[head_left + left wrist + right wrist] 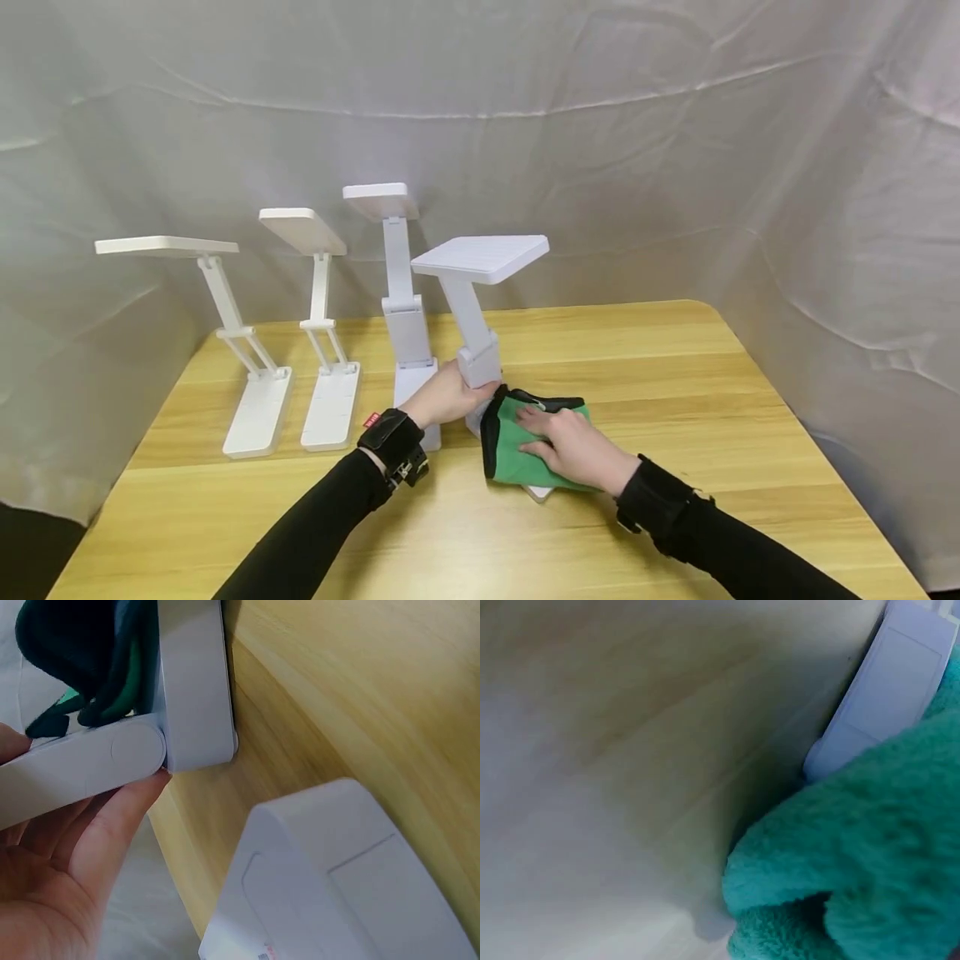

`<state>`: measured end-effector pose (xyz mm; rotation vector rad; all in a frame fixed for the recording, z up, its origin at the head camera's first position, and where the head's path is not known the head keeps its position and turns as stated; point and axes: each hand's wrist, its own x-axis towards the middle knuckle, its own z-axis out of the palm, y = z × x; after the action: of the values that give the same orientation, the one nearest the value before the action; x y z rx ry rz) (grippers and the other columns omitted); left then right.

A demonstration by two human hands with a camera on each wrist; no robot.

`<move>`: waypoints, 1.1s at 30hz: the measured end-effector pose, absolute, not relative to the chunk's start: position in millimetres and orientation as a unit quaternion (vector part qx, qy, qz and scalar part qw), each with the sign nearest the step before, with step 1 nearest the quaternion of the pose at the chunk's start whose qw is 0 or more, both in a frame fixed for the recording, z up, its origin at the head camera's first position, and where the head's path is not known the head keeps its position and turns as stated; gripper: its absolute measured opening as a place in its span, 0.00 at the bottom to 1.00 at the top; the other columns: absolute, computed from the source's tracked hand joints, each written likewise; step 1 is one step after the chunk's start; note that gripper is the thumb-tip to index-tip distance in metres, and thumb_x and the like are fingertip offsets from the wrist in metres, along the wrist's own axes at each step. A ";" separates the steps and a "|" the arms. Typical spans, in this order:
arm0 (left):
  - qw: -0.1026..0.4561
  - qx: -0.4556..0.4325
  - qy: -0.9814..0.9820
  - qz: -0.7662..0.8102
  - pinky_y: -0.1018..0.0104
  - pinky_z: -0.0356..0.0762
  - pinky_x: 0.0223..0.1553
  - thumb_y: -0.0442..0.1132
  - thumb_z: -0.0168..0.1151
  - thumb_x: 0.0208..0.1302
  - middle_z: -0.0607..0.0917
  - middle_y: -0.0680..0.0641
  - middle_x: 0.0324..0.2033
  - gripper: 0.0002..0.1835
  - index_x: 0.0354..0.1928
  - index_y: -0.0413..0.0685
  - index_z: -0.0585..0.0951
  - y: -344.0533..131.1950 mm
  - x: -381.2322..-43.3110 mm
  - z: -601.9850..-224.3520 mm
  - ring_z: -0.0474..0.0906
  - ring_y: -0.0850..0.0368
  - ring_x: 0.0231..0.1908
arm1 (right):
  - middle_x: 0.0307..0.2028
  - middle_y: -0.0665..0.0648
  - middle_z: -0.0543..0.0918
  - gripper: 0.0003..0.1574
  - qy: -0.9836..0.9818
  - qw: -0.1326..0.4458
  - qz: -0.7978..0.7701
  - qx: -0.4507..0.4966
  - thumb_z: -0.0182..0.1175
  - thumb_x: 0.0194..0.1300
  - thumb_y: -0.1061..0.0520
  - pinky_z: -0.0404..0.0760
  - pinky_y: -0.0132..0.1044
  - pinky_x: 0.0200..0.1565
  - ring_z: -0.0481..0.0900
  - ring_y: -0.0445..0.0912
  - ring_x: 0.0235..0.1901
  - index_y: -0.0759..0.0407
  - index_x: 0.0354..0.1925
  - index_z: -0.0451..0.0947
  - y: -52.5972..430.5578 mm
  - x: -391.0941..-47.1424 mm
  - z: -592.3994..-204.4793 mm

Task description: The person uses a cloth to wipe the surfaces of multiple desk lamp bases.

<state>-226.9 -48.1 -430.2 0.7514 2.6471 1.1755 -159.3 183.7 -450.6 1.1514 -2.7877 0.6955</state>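
My left hand [444,397] grips a white folding desk lamp [471,321] at its lower arm. In the left wrist view its fingers and thumb are around the lamp arm [90,766], close to the hinge at the lamp base [196,690]. My right hand [576,446] lies on a green cloth [508,457] with black edging, pressing it over the base with fingers extended. Most of the base is hidden beneath the cloth; one white corner [539,493] pokes out. Thick green pile of the cloth [870,832] fills much of the right wrist view.
Three more white desk lamps stand unfolded to the left: one at far left [257,414], another beside it [330,408], and a third [405,329] right beside my left hand. They all share a wooden table [675,375]. Grey fabric [480,133] hangs behind and around it.
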 end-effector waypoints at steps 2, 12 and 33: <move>0.075 0.252 0.881 0.393 0.55 0.77 0.50 0.46 0.58 0.64 0.80 0.41 0.50 0.25 0.59 0.41 0.70 -47.0 -227.3 -430.2 0.77 0.49 0.49 | 0.53 0.65 0.78 0.24 -0.906 0.028 0.223 0.360 0.61 0.64 0.51 0.79 0.45 0.50 0.79 0.52 0.48 0.63 0.54 0.78 189.2 -155.8 -451.1; 0.072 0.255 0.883 0.388 0.56 0.78 0.48 0.44 0.59 0.63 0.80 0.40 0.50 0.25 0.59 0.41 0.70 -50.6 -227.5 -429.0 0.78 0.49 0.48 | 0.52 0.64 0.80 0.25 -0.897 0.041 0.182 0.401 0.64 0.60 0.51 0.81 0.45 0.46 0.76 0.55 0.53 0.62 0.54 0.78 205.1 -121.7 -449.3; 0.071 0.257 0.886 0.379 0.56 0.78 0.49 0.46 0.58 0.64 0.80 0.40 0.52 0.27 0.61 0.41 0.69 -46.0 -228.2 -432.6 0.77 0.48 0.49 | 0.53 0.63 0.80 0.25 -0.909 0.072 0.183 0.368 0.65 0.59 0.52 0.81 0.45 0.45 0.75 0.53 0.54 0.61 0.53 0.79 213.6 -113.1 -453.1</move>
<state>-228.2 -46.0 -432.6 0.7738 2.6643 1.1402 -113.1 213.6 -453.1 1.1071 -2.7312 0.5497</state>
